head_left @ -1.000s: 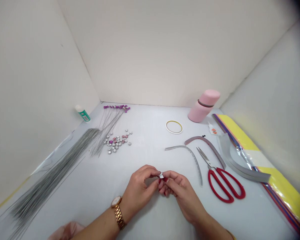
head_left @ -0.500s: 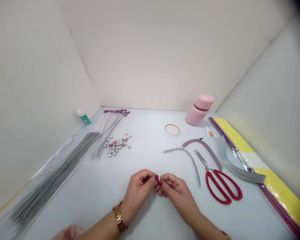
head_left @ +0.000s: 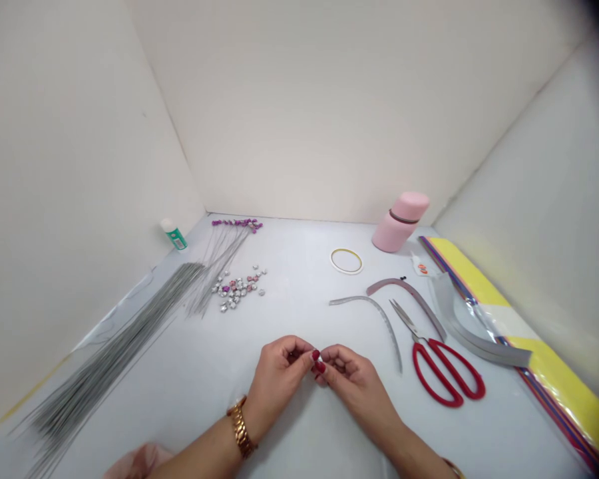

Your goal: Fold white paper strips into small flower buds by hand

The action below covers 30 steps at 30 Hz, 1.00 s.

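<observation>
Near the front middle of the table, my left hand [head_left: 283,370] and my right hand [head_left: 353,380] meet at the fingertips. Both pinch one small silvery piece [head_left: 320,359], mostly hidden by thumbs and fingers. A loose group of small silver and pink folded stars [head_left: 234,291] lies beyond my left hand. Behind it, thin wires with purple tips [head_left: 237,224] are spread out. To the right of my right hand are red-handled scissors [head_left: 436,362], with their blades pointing away to the left.
A thick bundle of grey wires [head_left: 124,339] lies at left, a glue stick [head_left: 174,234] behind it. At right are a tape roll [head_left: 346,261], a pink bottle [head_left: 400,222], curved strips [head_left: 374,313], a small white tube [head_left: 420,265] and yellow sheets [head_left: 544,359]. Walls enclose the table.
The camera view has shifted slightly, so the table items appear a little further right. My fingertips have closed more over the small silvery piece, and less of it shows.
</observation>
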Available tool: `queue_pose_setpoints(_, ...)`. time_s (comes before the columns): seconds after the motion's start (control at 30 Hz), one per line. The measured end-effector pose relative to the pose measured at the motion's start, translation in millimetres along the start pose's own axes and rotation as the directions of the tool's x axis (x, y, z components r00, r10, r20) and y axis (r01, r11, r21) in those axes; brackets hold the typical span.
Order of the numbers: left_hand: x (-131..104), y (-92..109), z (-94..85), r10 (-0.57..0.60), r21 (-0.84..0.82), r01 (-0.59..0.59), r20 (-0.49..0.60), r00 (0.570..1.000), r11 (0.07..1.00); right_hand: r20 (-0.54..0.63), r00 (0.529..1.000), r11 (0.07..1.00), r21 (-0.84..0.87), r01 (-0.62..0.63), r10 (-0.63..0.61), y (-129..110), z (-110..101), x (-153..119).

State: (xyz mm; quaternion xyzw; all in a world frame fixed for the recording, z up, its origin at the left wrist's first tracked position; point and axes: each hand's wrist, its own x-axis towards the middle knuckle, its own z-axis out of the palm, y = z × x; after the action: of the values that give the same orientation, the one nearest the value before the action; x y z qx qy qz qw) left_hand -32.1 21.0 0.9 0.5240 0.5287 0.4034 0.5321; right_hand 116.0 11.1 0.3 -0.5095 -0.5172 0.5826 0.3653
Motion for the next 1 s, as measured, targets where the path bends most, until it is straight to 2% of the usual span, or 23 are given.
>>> queue_pose_setpoints(0.13, 3.9, -1.5, -0.9, -0.088, -0.078, 0.094, 0.077, 0.993, 0.992, -0.003, 0.999, 0.995, -0.09, 0.038, -0.039, 0.6, -0.9, 0.3)
queue_pose_setpoints(0.3, 10.3, -1.1, -7.6, -0.194, -0.192, 0.237, 0.218, 0.957, 0.952, 0.035, 0.99, 0.969, -0.201, 0.144, -0.139, -2.3, -2.8, -0.9)
queue_pose_setpoints(0.57, 6.2, 2.9, -7.4, -0.241, -0.401, 0.336, 0.268, 0.933, 0.852, 0.061, 0.997, 0.998, -0.002, 0.057, -0.056, -4.7, -4.3, 0.7)
queue_pose_setpoints(0.73, 5.1, 1.6, -7.9, -0.27, -0.456, 0.397, 0.318, 0.909, 0.797, 0.028, 0.999, 0.998, 0.047, 0.033, -0.034, -6.0, -2.9, 1.0)
queue_pose_setpoints(0.83, 5.0, 3.7, -7.0, -0.207, -0.39, 0.302, 0.267, 0.941, 0.87, -0.007, 1.0, 0.995, 0.101, 0.025, -0.024, -4.8, -2.2, 0.5)
queue_pose_setpoints(0.93, 3.2, 6.8, -5.3, -0.06, -0.209, 0.089, 0.141, 0.988, 0.974, -0.061, 0.998, 0.992, 0.126, 0.027, -0.019, -2.0, -2.8, 0.3)
queue_pose_setpoints(1.0, 0.8, 7.2, -4.1, 0.068, -0.067, -0.063, 0.079, 0.995, 0.996, -0.067, 0.997, 0.991, 0.131, 0.033, -0.025, -0.6, -3.8, 0.2)
